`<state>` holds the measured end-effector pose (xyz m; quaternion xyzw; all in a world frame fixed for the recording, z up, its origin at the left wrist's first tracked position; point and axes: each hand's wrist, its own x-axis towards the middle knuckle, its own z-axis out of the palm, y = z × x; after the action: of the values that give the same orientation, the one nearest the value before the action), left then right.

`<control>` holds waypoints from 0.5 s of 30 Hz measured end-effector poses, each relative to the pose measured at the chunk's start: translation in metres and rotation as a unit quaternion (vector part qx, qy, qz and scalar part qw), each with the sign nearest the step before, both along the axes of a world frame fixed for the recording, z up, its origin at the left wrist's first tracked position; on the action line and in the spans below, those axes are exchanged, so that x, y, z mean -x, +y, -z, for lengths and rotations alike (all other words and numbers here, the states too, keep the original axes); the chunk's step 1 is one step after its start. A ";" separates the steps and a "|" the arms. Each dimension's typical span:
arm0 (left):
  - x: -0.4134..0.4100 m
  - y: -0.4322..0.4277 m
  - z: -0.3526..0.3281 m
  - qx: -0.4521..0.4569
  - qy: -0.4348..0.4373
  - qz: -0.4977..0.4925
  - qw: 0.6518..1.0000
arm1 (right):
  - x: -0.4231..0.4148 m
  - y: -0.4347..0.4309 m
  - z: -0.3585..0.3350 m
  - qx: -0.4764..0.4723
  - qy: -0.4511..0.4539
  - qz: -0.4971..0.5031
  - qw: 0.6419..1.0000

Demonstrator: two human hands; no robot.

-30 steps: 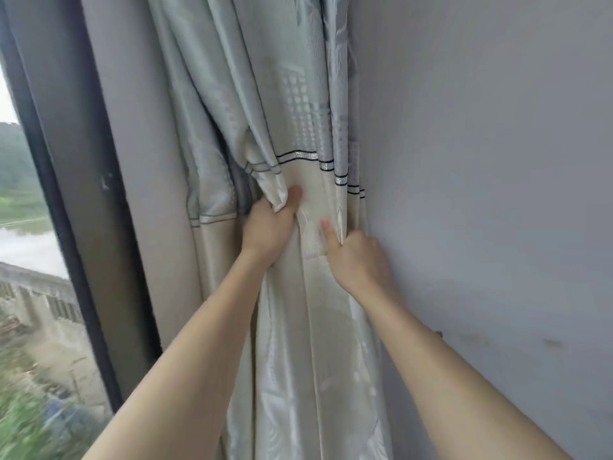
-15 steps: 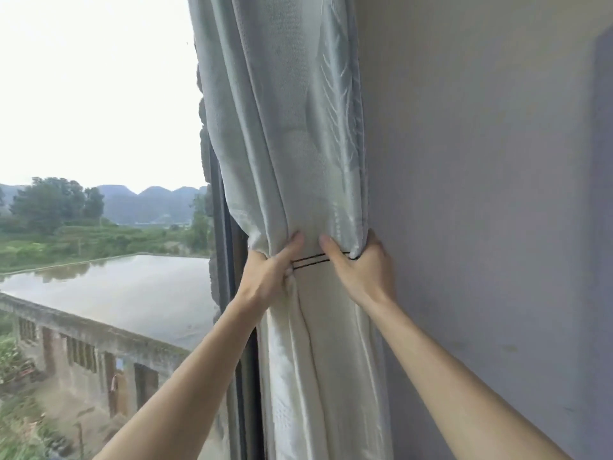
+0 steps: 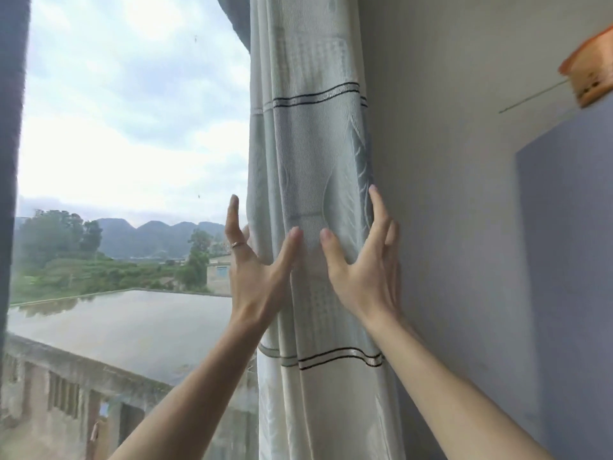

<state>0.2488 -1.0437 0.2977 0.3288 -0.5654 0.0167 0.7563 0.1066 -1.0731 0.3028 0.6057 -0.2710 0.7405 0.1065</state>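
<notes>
Two open hands flanking a gathered curtain by the window

Curtain [image 3: 308,144] is hanging bunched into a narrow column between the window [image 3: 132,161] on the left and the wall [image 3: 447,194] on the right, pale grey-green with thin dark double stripes. Left hand [image 3: 253,273] is standing open at its left edge, fingers straight and pointing up, thumb lying on the cloth, gripping nothing; a ring [image 3: 238,244] is showing on one finger. Right hand [image 3: 365,273] is standing open at the right edge, thumb resting on the cloth, forefinger running up between curtain and wall. Whether the other fingers are touching the fabric cannot be told. A blurred orange object [image 3: 590,71] is sitting high on the far right
</notes>
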 end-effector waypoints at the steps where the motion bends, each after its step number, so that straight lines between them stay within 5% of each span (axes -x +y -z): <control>1: 0.001 0.008 -0.009 0.007 -0.007 -0.005 1.000 | -0.001 0.010 -0.007 -0.001 0.009 0.011 1.000; 15: 0.015 0.013 -0.039 -0.027 -0.095 -0.131 0.986 | 0.004 0.040 -0.053 -0.027 0.102 0.089 0.990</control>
<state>0.2334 -1.0310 0.3366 0.4175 -0.5867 0.1318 0.6813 0.1024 -1.0332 0.3555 0.6541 -0.3315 0.6548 0.1829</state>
